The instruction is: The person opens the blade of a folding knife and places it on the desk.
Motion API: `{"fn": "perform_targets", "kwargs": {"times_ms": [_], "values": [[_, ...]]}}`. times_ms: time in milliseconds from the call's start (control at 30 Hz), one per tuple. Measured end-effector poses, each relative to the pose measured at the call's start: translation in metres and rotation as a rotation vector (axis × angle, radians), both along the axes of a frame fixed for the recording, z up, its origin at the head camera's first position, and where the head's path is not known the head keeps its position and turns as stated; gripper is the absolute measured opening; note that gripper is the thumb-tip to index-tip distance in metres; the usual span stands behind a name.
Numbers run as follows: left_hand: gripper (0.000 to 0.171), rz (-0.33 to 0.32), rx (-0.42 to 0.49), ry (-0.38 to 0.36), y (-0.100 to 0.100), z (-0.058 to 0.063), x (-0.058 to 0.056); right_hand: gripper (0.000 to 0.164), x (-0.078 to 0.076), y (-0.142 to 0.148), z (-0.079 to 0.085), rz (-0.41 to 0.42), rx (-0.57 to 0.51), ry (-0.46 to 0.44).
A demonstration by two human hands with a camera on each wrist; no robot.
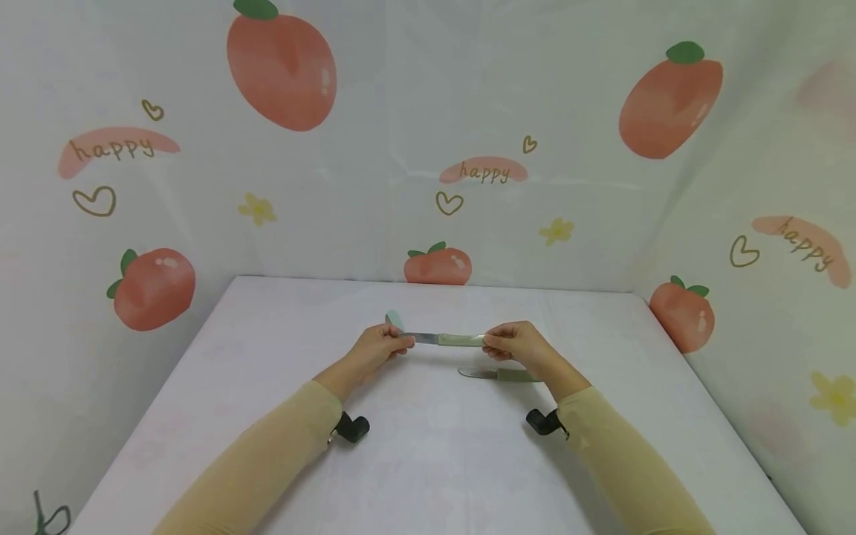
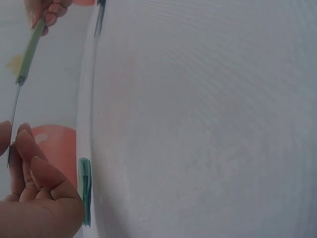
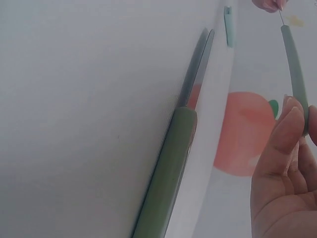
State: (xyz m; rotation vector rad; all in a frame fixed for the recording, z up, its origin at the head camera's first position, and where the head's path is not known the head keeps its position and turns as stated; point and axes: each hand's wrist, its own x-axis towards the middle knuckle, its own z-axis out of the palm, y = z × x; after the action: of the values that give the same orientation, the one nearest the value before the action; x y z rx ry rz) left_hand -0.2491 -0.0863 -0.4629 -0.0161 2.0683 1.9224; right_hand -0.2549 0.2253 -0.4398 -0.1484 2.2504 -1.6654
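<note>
A knife with a pale green handle [image 1: 461, 340] is held level above the table, stretched between both hands. My left hand [image 1: 377, 347] pinches the blade near its tip between thumb and fingers. At the other end, my right hand [image 1: 524, 345] pinches the butt of the handle. Below the right hand lies a second knife [image 3: 168, 178], darker green in the handle, its blade pointing left; the right wrist partly covers its handle end in the head view. Just behind the left hand is a small pale teal object [image 2: 84, 193], flat and layered in the left wrist view.
A white cloth covers the table [image 1: 428, 461], whose far edge meets a backdrop [image 1: 374, 223] printed with red fruit, hearts and flowers. Black wrist cameras [image 1: 352, 428] sit at both cuffs.
</note>
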Motion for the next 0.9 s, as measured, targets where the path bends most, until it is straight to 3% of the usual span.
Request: {"fn": "perform_targets", "kwargs": {"times_ms": [433,900], "values": [[0.016,0.094,-0.071,-0.018,-0.004,-0.003,-0.011,0.027,0.0,0.008,0.003,-0.023,-0.01,-0.019],[0.017,0.182,-0.096,-0.007,-0.007,-0.001,-0.022,0.021,-0.001,0.005,-0.004,-0.046,0.08,-0.084]]}}
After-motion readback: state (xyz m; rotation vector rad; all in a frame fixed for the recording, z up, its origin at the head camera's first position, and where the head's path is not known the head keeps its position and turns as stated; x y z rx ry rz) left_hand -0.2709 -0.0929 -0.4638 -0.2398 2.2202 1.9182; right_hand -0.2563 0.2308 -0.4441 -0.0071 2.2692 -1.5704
